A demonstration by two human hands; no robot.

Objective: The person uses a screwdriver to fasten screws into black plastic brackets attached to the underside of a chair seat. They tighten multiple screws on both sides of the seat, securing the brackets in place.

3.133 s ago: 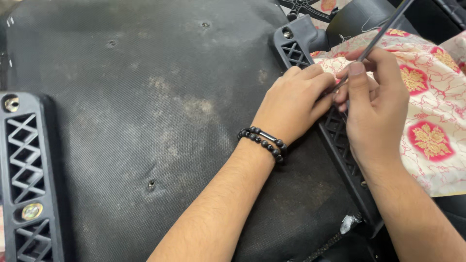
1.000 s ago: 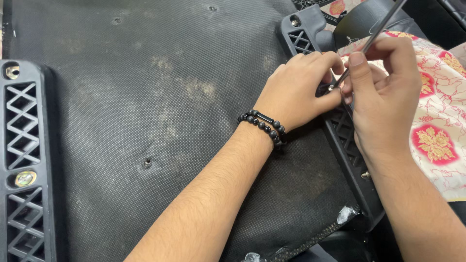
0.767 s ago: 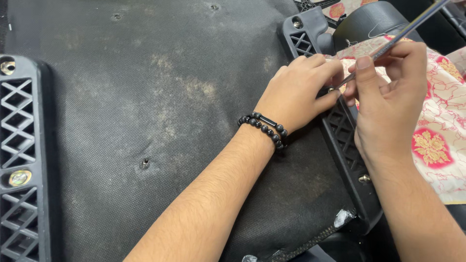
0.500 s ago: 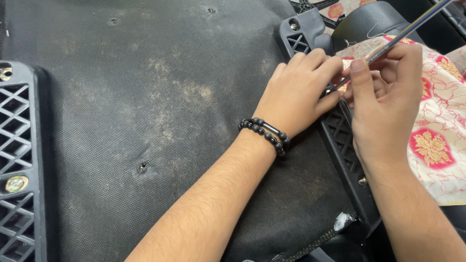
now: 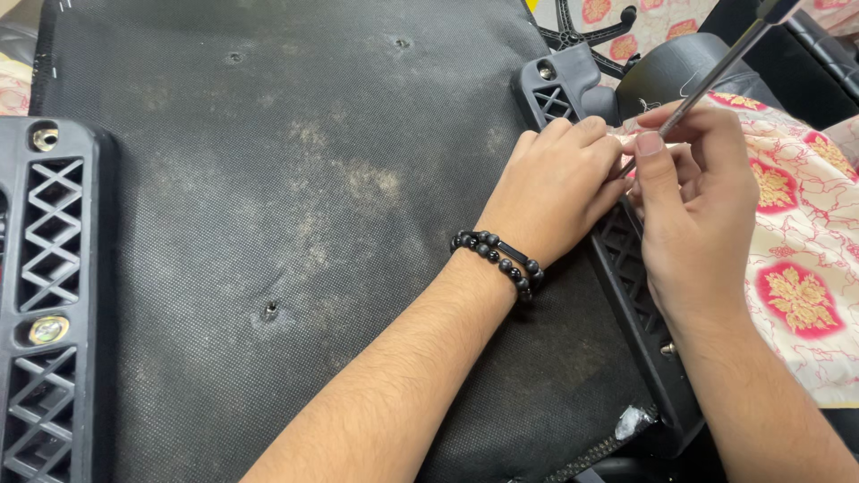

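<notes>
Our right hand (image 5: 689, 224) pinches thin grey metal rod (image 5: 716, 72); our left hand (image 5: 555, 188), fingers curled together, presses black lattice plastic bracket (image 5: 640, 304) at right edge of dusty black fabric-covered panel (image 5: 295, 179).

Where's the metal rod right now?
In the head view, upper right: the metal rod slants down into the right hand, its tip meeting the left hand.

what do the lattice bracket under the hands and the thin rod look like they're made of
The black lattice bracket looks like moulded plastic: matte, with crisp cast openings. The thin grey rod in the right hand looks like metal, smooth with a dull sheen.
</notes>
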